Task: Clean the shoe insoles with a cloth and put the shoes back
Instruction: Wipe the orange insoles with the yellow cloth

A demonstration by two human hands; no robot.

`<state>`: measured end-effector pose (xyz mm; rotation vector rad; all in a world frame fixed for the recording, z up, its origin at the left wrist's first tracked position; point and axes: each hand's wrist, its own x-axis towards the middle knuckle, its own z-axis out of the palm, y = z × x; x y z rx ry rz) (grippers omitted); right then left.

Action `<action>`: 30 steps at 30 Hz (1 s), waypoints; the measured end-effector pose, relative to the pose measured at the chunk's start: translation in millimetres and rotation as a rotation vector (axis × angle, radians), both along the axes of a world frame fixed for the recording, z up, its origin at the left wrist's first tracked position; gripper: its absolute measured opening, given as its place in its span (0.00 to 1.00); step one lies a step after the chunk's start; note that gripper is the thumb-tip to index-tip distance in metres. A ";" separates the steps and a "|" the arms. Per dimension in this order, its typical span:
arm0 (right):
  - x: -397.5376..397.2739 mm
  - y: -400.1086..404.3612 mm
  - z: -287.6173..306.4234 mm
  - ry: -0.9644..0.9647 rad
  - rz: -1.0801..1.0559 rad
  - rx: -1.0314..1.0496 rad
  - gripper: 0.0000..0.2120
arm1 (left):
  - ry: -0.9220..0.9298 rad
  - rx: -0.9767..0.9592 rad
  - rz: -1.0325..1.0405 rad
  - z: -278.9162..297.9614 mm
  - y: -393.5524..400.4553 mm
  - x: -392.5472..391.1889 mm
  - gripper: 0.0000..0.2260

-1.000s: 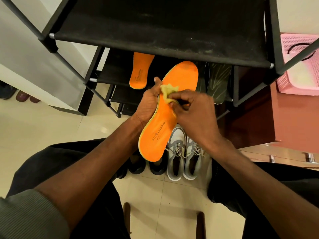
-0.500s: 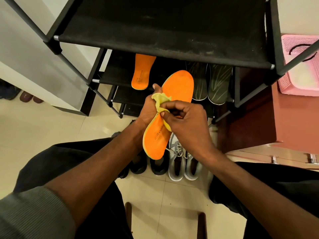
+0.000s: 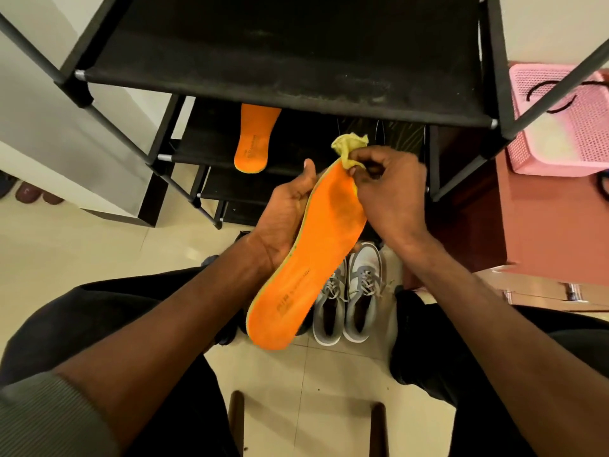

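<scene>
insole print [image 3: 287, 300] blurred, pink basket [image 3: 560, 120] cropped

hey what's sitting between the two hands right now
The orange insole, in the head view: the left hand grips its left edge, and the right hand pinches a yellow cloth at its toe end.

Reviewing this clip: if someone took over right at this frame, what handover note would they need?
Left hand grips the orange insole by its edge, heel end toward the person.
Right hand pinches the yellow cloth at the insole's toe tip.
A dark smudge shows on the forefoot, so wiping looks unfinished.
Second orange insole lies on a lower shelf of the black rack; cannot tell if cleaned.
Grey sneakers stand on the floor.
Left: finish wiping, refit insoles, return shoes.
</scene>
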<state>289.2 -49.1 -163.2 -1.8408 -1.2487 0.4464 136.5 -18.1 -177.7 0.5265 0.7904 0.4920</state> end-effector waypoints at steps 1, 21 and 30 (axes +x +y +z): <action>-7.1 -2.9 -0.5 0.014 0.039 0.002 0.11 | -0.008 -0.013 -0.011 9.0 -2.6 1.6 0.28; 0.4 -1.9 1.5 -0.321 0.144 0.116 0.14 | -0.142 -0.046 -0.096 12.0 0.8 -0.4 0.28; -2.1 -10.0 8.6 -0.223 0.209 0.061 0.11 | -0.007 0.016 0.015 21.2 7.5 -3.9 0.25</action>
